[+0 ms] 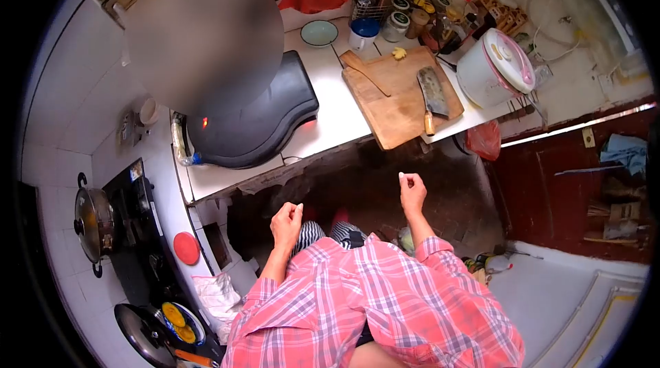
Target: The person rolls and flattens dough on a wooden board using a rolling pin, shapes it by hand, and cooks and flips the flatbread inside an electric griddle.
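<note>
My left hand [287,224] hovers in front of the body, over the floor gap below the counter. Its fingers are curled in with the thumb on top, and nothing shows in them. My right hand [412,193] is held higher and to the right, likewise closed with nothing visible in it. Nearest to the right hand is a wooden cutting board [371,110] that juts over the counter's edge. On the board lie a cleaver [432,92] with a wooden handle and a small yellow piece [399,54], perhaps ginger. Neither hand touches anything.
A black curved appliance [275,114] sits on the white counter, partly behind a blurred patch. Beyond are a green bowl [319,33], a blue-rimmed mug [364,34], jars [396,26] and a white-pink rice cooker [491,69]. Leftward, a lidded pot [95,224] stands on the stove.
</note>
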A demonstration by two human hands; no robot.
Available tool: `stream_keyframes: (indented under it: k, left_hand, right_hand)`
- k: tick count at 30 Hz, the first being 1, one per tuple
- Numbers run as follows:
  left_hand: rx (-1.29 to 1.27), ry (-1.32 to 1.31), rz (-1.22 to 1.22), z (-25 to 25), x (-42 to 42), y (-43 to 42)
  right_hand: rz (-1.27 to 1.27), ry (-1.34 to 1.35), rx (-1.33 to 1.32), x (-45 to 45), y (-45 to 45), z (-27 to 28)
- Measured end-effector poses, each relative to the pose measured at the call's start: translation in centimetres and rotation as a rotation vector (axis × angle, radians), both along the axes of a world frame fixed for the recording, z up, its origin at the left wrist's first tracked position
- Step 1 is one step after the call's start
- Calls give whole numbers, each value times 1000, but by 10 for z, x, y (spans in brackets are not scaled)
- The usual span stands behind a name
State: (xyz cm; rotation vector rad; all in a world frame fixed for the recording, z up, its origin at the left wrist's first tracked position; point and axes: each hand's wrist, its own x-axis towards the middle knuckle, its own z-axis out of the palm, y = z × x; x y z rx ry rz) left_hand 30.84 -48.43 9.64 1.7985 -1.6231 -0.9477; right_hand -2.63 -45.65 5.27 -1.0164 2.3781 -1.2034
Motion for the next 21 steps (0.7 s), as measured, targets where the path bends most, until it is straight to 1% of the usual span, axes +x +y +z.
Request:
stream_keyframes:
  k: [1,6,8,9,10,11,12,13,14,15,16,18,21]
  left_hand:
    - [23,-3,-29,0,-4,-2]
    - [6,43,-88,-1,-18,-19]
    - [36,41,-105,-1,-15,-33]
    - [37,37,-120,0,-13,-41]
    - [51,49,-120,0,-14,-51]
    - [63,64,-123,-1,-17,-63]
    - [62,70,-145,-1,-23,-74]
    - [43,86,-202,-1,-29,-84]
    - [26,102,-255,-1,-36,-92]
    - [0,97,-327,-3,-43,-101]
    - [44,127,-354,-4,-52,-108]
    - [-50,139,-442,-7,-73,-122]
    - [12,117,-524,-8,-107,-139]
  right_hand:
    - [15,-39,-2,-3,-7,1]
    - [73,-19,-66,-12,-46,9]
    - [68,56,79,-12,-63,13]
    - [4,13,199,-15,-71,6]
    - [-13,12,198,-18,-77,-9]
    - [-31,-64,315,-24,-84,-28]
    - [-51,-142,431,-26,-92,-29]
    - [-85,-362,498,-29,-98,-29]
    - [-102,-362,500,-28,-103,-32]
    - [-126,-431,451,-26,-108,-34]
    - [-148,-500,400,-23,-113,-35]
    - [-152,-468,442,-22,-119,-39]
    - [-142,-395,530,-23,-122,-36]
